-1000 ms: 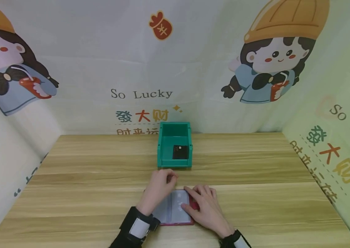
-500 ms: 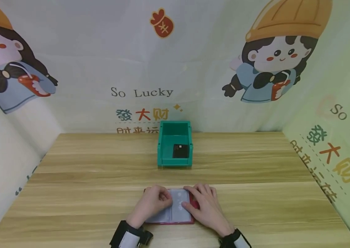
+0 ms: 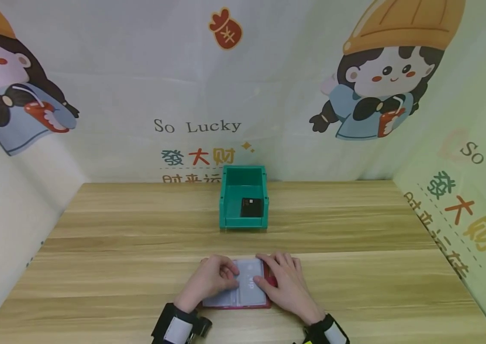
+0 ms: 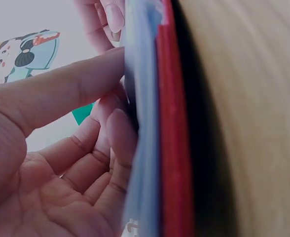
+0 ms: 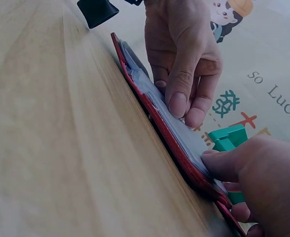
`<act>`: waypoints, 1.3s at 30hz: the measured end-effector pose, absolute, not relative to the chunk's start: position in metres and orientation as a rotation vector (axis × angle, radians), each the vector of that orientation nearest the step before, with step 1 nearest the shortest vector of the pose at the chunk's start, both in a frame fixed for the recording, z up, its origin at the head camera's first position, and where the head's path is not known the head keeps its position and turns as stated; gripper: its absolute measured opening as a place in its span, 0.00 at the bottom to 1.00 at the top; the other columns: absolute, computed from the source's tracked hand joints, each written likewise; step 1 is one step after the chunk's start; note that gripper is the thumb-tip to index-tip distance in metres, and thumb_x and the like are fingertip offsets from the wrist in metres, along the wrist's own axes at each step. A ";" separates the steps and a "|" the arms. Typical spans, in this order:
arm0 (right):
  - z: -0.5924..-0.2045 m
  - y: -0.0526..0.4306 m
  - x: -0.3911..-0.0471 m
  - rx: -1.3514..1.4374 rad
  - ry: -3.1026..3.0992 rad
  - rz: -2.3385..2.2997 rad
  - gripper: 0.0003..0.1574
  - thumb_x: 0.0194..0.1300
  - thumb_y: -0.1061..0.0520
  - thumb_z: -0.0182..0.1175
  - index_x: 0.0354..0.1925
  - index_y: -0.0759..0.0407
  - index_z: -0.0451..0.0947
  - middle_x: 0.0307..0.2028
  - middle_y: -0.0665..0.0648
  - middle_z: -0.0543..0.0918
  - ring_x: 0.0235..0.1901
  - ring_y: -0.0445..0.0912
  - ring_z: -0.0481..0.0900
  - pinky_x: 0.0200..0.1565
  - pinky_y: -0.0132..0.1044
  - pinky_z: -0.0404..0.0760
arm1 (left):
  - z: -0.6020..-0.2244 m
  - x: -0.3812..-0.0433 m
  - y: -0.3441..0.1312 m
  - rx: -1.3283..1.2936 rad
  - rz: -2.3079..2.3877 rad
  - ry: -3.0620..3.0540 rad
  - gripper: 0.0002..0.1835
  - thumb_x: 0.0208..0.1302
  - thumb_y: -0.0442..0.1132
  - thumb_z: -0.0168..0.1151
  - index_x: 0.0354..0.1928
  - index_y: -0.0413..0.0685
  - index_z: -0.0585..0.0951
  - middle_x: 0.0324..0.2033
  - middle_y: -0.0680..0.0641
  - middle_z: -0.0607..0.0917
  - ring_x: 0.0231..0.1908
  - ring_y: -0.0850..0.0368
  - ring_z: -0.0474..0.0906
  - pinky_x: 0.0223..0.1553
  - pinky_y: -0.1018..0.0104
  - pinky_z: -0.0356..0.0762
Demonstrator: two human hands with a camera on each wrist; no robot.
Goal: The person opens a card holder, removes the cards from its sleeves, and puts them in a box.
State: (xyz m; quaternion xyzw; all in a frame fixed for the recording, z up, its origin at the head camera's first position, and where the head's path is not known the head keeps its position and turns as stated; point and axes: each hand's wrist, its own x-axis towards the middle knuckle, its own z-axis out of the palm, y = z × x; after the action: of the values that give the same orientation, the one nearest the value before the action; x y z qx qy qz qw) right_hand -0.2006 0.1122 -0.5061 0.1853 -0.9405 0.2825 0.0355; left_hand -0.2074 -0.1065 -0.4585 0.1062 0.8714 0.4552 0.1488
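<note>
An open card holder (image 3: 249,298) with a red cover (image 4: 173,133) and clear plastic sleeves (image 4: 144,148) lies in front of me. My right hand (image 3: 287,286) grips its right side, the thumb (image 5: 221,165) on the sleeves and other fingers around the red edge. Over the left page, near the fold, is my left hand (image 3: 214,277). Its thumb and bent fingertips are right at the sleeves, some fingers curled towards the palm; I cannot tell whether they pinch a sleeve. Pale lettering shows on the right page.
Beyond the hands stands a green bin (image 3: 243,223), holding a black card (image 3: 252,207). The wooden table (image 3: 118,248) ends at a printed cloth backdrop (image 3: 277,95).
My left hand has come down and slightly left, from above the card holder's top edge to the left page. The right hand keeps its place on the right side.
</note>
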 end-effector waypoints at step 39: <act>-0.511 0.113 -0.192 1.054 -2.513 1.103 0.17 0.71 0.58 0.57 0.54 0.47 0.86 0.43 0.43 0.78 0.46 0.37 0.67 0.50 0.39 0.62 | -0.449 -0.206 -0.112 0.147 1.437 2.574 0.11 0.65 0.43 0.66 0.34 0.40 0.85 0.19 0.50 0.84 0.22 0.62 0.76 0.24 0.70 0.67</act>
State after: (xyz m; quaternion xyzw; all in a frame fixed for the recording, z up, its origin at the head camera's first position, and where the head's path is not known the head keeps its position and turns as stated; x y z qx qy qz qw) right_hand -0.1922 0.1126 -0.5113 0.3567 -0.8505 0.3732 0.1006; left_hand -0.2063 -0.1118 -0.4492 0.0497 0.8681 0.4846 0.0949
